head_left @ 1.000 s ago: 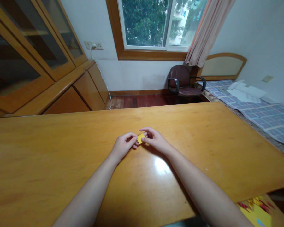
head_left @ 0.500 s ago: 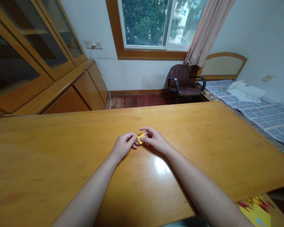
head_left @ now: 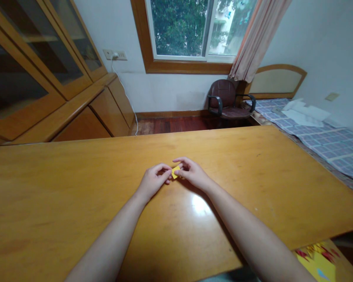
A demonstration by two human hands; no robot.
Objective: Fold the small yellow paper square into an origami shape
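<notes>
Both your left hand (head_left: 153, 179) at nine o'clock and right hand (head_left: 194, 174) at three stay pinched on the yellow paper square (head_left: 173, 173); it's barely shifted, suggesting little progress.

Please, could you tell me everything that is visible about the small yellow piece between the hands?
The yellow piece looks like paper, thin and roughly four-sided, and sits tilted. The right hand has its thumb over the right part, hiding some of it; the left hand meets its left edge with the fingertips. Any folds are too small to tell.
</notes>
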